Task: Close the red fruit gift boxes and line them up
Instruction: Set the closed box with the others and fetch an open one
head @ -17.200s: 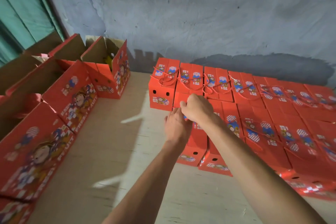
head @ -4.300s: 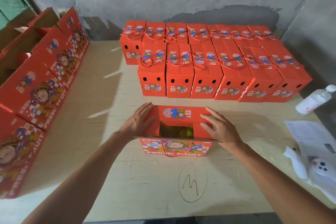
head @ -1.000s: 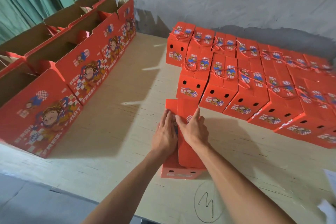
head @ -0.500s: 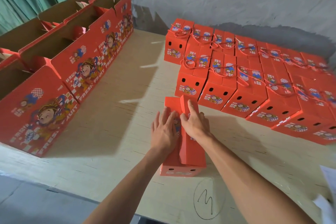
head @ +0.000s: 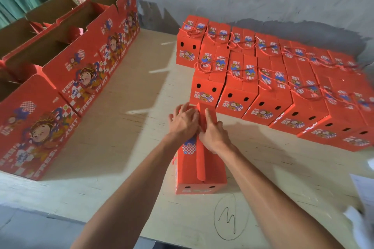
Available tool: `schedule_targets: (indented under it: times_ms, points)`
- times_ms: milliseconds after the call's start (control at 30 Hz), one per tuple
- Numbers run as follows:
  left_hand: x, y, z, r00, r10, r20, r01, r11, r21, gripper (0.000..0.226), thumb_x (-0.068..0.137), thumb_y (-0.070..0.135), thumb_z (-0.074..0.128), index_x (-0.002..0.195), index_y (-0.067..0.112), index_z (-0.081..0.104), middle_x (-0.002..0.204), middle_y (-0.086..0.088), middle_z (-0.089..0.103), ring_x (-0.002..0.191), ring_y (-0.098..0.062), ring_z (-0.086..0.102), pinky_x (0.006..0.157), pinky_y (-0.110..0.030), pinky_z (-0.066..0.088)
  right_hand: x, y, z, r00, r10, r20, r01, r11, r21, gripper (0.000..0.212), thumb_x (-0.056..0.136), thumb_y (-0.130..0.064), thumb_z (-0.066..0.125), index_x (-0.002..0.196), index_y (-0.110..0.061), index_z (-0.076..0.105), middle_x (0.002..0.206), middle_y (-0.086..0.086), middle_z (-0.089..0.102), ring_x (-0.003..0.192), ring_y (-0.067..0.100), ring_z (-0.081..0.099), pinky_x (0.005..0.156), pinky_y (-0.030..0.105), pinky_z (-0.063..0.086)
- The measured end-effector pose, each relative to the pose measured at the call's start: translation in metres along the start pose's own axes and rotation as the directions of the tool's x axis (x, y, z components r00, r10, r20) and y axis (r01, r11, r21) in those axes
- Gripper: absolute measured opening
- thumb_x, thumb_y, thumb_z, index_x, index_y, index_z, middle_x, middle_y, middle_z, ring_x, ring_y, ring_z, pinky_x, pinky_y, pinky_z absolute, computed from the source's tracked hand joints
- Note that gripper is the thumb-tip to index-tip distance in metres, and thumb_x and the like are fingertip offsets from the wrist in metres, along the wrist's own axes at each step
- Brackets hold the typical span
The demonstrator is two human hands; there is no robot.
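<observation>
Red gift box (head: 199,170) standing end-on near the front of the tabletop (head: 125,127), just behind a pencilled, circled mark (head: 229,216). Top flaps not yet flat: centre flap (head: 202,159) raised along the ridge, probably being folded into its lock. Left hand (head: 183,122) spread flat over the left half of the lid, fingers straight, pressing that flap down so it cannot spring up. Right hand (head: 213,134) on the right side of the ridge, fingers against the raised flap, guiding rather than gripping; thumb hidden. Placed apart from the rest, likely for room to work on the lid. Beyond, closed boxes (head: 269,79) packed side by side in rows, rope handles on top. At left, open boxes (head: 81,66) waiting in a line.
</observation>
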State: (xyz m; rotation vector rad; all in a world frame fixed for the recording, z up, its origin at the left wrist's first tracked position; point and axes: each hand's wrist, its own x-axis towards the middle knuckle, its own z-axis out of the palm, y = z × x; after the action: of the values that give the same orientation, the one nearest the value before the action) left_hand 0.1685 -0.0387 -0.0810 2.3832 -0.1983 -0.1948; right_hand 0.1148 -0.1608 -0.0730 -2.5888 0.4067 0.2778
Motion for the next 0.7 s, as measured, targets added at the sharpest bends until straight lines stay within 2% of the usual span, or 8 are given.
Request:
schedule_targets:
  times_ms: [67,133,167,233,333,467,533,700]
  points:
    - [0.008,0.001,-0.006,0.999,0.001,0.050,-0.003,0.999,0.032,0.042,0.102,0.055,0.041,0.129,0.035,0.067,0.165,0.002,0.031,0.152,-0.018,0.015,0.117,-0.054,0.014,-0.006,0.004,-0.003,0.997,-0.039,0.062,0.032,0.992,0.118,0.088,0.099,-0.057,0.054,0.164,-0.034,-0.001,0.150,0.022,0.033,0.128,0.045,0.054,0.104,0.048,0.045]
    - [0.008,-0.001,-0.009,0.996,0.046,0.075,-0.053,0.994,0.095,0.042,0.100,0.059,0.045,0.127,0.036,0.067,0.166,-0.001,0.030,0.153,-0.023,0.014,0.116,-0.057,0.016,-0.018,0.013,-0.007,0.990,-0.074,0.118,0.044,0.970,0.238,0.100,0.094,-0.056,0.064,0.164,-0.032,-0.002,0.160,0.011,0.019,0.137,0.031,0.048,0.111,0.045,0.045]
    - [0.007,-0.002,-0.008,0.995,0.045,0.085,-0.054,0.993,0.103,0.042,0.100,0.059,0.046,0.128,0.036,0.067,0.167,-0.002,0.028,0.154,-0.024,0.012,0.117,-0.059,0.016,-0.027,0.018,-0.007,0.987,-0.085,0.139,0.046,0.965,0.259,0.104,0.090,-0.056,0.068,0.164,-0.033,-0.002,0.160,0.006,0.018,0.139,0.026,0.046,0.112,0.043,0.044]
    - [0.004,0.000,-0.005,0.995,0.016,0.095,-0.025,0.995,0.097,0.040,0.102,0.055,0.046,0.128,0.033,0.067,0.168,-0.003,0.025,0.157,-0.026,0.007,0.120,-0.063,0.009,-0.047,0.028,-0.002,0.985,-0.093,0.144,0.058,0.972,0.229,0.104,0.085,-0.058,0.067,0.164,-0.036,0.003,0.150,0.001,0.028,0.132,0.019,0.051,0.108,0.041,0.048]
    - [0.001,0.013,0.004,0.997,0.071,0.044,-0.073,0.996,0.042,0.037,0.107,0.034,0.040,0.127,0.016,0.065,0.165,-0.001,0.031,0.159,-0.027,0.004,0.121,-0.066,-0.003,-0.064,0.030,0.004,0.994,-0.085,0.072,0.073,0.985,0.156,0.092,0.084,-0.059,0.064,0.160,-0.038,0.016,0.136,0.002,0.043,0.120,0.021,0.058,0.098,0.042,0.054]
    - [0.001,0.021,0.014,0.992,0.127,-0.020,-0.128,0.990,-0.063,0.032,0.099,0.011,0.040,0.125,0.005,0.058,0.156,-0.006,0.044,0.158,-0.024,0.010,0.122,-0.062,0.001,-0.064,0.027,-0.006,0.996,-0.086,0.038,0.079,0.983,0.167,0.079,0.082,-0.049,0.072,0.150,-0.031,0.037,0.119,0.004,0.062,0.108,0.025,0.065,0.091,0.045,0.056]
    - [0.003,0.020,0.019,0.992,0.120,-0.044,-0.123,0.989,-0.087,0.029,0.096,0.008,0.041,0.119,0.004,0.058,0.155,-0.008,0.044,0.158,-0.023,0.012,0.122,-0.062,-0.001,-0.065,0.028,-0.007,0.996,-0.082,0.023,0.077,0.983,0.164,0.078,0.081,-0.048,0.073,0.149,-0.032,0.039,0.117,0.002,0.063,0.107,0.025,0.065,0.090,0.044,0.056]
    - [0.003,0.010,0.027,0.989,0.136,-0.062,-0.140,0.988,-0.064,0.044,0.101,0.009,0.039,0.143,0.005,0.050,0.166,-0.003,0.030,0.157,-0.019,0.016,0.124,-0.057,-0.003,-0.067,0.022,0.001,0.995,-0.099,-0.030,0.100,0.994,0.040,0.085,0.084,-0.053,0.071,0.156,-0.028,0.033,0.124,0.006,0.057,0.110,0.031,0.063,0.092,0.040,0.053]
